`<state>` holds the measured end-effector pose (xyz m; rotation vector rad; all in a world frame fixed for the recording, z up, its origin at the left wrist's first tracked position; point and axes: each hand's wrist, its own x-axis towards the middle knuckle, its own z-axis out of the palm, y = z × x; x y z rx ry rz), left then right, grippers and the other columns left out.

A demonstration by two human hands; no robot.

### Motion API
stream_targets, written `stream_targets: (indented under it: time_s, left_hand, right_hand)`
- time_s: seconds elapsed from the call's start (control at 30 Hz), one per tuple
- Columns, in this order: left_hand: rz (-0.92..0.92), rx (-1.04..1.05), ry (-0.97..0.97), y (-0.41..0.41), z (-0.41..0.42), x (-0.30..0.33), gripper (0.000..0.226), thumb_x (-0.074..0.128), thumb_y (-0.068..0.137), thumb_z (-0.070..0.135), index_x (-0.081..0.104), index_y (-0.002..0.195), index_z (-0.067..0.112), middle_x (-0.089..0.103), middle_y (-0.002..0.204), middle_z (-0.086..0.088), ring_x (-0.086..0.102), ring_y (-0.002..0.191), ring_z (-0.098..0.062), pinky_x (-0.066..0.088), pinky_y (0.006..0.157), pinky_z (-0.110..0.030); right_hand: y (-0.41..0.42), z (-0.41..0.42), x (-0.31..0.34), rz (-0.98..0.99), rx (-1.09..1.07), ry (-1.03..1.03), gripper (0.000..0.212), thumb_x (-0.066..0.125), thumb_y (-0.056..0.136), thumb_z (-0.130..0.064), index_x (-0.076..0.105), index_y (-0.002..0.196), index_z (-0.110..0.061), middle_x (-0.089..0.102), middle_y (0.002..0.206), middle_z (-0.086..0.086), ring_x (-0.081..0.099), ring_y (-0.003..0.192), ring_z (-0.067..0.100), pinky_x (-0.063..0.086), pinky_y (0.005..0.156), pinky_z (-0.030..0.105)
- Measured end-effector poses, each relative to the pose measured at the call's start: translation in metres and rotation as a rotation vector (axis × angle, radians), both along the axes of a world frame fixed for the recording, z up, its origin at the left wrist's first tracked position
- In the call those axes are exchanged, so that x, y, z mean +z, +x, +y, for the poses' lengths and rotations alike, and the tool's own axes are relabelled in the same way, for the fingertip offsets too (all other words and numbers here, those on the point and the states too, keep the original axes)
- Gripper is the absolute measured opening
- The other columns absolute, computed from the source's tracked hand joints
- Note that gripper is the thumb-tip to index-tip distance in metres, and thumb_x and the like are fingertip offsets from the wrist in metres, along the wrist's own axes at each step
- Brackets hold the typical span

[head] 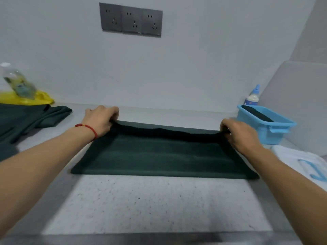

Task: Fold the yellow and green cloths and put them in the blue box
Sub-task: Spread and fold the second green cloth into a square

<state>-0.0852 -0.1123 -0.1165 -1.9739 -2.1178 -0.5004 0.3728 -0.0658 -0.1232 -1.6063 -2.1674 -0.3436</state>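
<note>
- Green cloth point(164, 156) lies spread on the speckled grey counter point(155, 206), in the middle of the scene, its near edge flat and its far edge raised a little off the surface.
- Left hand point(100, 121) pinches the far left corner of the cloth, fingers curled over the edge; a red string bracelet point(88, 129) sits on that wrist.
- Right hand point(237, 133) pinches the far right corner in the same way, fingers curled round the fabric.
- Blue box point(265, 124) stands on the counter at the far right, just beyond the right hand, with something dark inside it.
- Behind the box stands a white bottle with a blue cap point(253, 96).
- More dark green fabric point(26, 121) lies bunched at the far left, with a yellow cloth point(42, 98) behind it and a clear plastic bottle point(17, 82) resting on the yellow.
- A white item with pale blue marking point(304, 165) lies at the right edge.
- Three grey wall sockets point(131, 20) are on the far wall.
</note>
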Motion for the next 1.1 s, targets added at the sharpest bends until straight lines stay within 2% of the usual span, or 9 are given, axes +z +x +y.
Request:
stream_targets:
  time_s: [0.1,0.2,0.3,0.43,0.53,0.63,0.77,0.9,1.1]
  left_hand:
    - [-0.049,0.032,0.055,0.009,-0.049,-0.012,0.037,0.055,0.084,-0.003,0.063,0.100,0.030,0.069,0.102,0.000,0.061,0.103,-0.033,0.043,0.087,-0.042]
    - [-0.162,0.012,0.149,0.016,-0.088,-0.029,0.036,0.055,0.086,-0.005,0.070,0.095,0.027,0.073,0.100,-0.002,0.063,0.102,-0.034,0.049,0.083,-0.042]
    - [-0.272,-0.056,0.225,0.021,-0.119,-0.038,0.032,0.057,0.087,-0.008,0.075,0.092,0.018,0.075,0.099,-0.003,0.066,0.098,-0.031,0.052,0.087,-0.041]
    - [-0.244,-0.104,0.252,0.029,-0.154,-0.049,0.030,0.059,0.087,-0.010,0.078,0.094,0.012,0.075,0.107,-0.006,0.066,0.106,-0.031,0.051,0.096,-0.042]
    - [-0.213,-0.094,0.232,0.028,-0.168,-0.062,0.027,0.060,0.092,-0.002,0.079,0.101,0.013,0.071,0.121,-0.006,0.063,0.116,-0.029,0.049,0.103,-0.043]
    - [-0.218,-0.101,0.265,0.026,-0.168,-0.061,0.026,0.060,0.091,-0.001,0.079,0.103,0.013,0.074,0.112,-0.003,0.066,0.109,-0.025,0.049,0.100,-0.039]
    - [-0.214,-0.083,0.282,0.026,-0.167,-0.061,0.024,0.061,0.091,0.004,0.079,0.104,0.014,0.073,0.110,0.000,0.064,0.105,-0.020,0.051,0.097,-0.039]
    - [-0.220,-0.088,0.249,0.025,-0.165,-0.062,0.023,0.061,0.090,0.006,0.079,0.100,0.016,0.073,0.104,0.003,0.062,0.099,-0.017,0.051,0.092,-0.035]
    - [-0.256,-0.071,0.189,0.026,-0.162,-0.063,0.024,0.060,0.089,0.008,0.080,0.099,0.015,0.073,0.101,-0.001,0.058,0.092,-0.015,0.050,0.089,-0.036]
  right_hand:
    - [0.007,-0.039,-0.011,0.040,-0.002,0.012,0.015,0.067,0.091,-0.012,0.058,0.092,-0.024,0.067,0.090,0.001,0.060,0.082,0.029,0.051,0.066,0.041]
    - [0.015,-0.071,-0.030,0.057,-0.003,0.029,0.010,0.057,0.098,-0.021,0.064,0.101,-0.027,0.069,0.097,-0.001,0.062,0.085,0.027,0.048,0.065,0.038]
    - [0.024,-0.094,-0.039,0.090,-0.009,-0.031,0.023,0.051,0.103,-0.023,0.070,0.116,-0.028,0.072,0.110,-0.002,0.063,0.099,0.026,0.053,0.075,0.041]
    - [0.033,-0.123,-0.050,0.155,-0.001,-0.083,0.029,0.052,0.103,-0.021,0.070,0.125,-0.022,0.071,0.123,0.000,0.062,0.112,0.026,0.052,0.092,0.043]
    - [0.035,-0.134,-0.059,0.202,-0.001,-0.056,0.029,0.055,0.102,-0.018,0.072,0.125,-0.018,0.072,0.123,0.003,0.062,0.114,0.027,0.050,0.098,0.043]
    - [0.033,-0.132,-0.057,0.222,0.010,-0.029,0.029,0.056,0.100,-0.016,0.073,0.123,-0.016,0.072,0.122,0.003,0.061,0.114,0.027,0.048,0.099,0.042]
    - [0.034,-0.131,-0.059,0.212,-0.005,-0.054,0.029,0.056,0.099,-0.018,0.074,0.122,-0.019,0.072,0.123,0.001,0.059,0.116,0.025,0.047,0.099,0.040]
    - [0.034,-0.129,-0.058,0.202,-0.037,-0.076,0.030,0.056,0.097,-0.017,0.076,0.120,-0.018,0.074,0.120,0.001,0.055,0.119,0.026,0.046,0.101,0.043]
    - [0.033,-0.130,-0.058,0.188,-0.081,-0.080,0.028,0.058,0.095,-0.020,0.079,0.114,-0.021,0.075,0.116,-0.005,0.046,0.126,0.028,0.041,0.102,0.045]
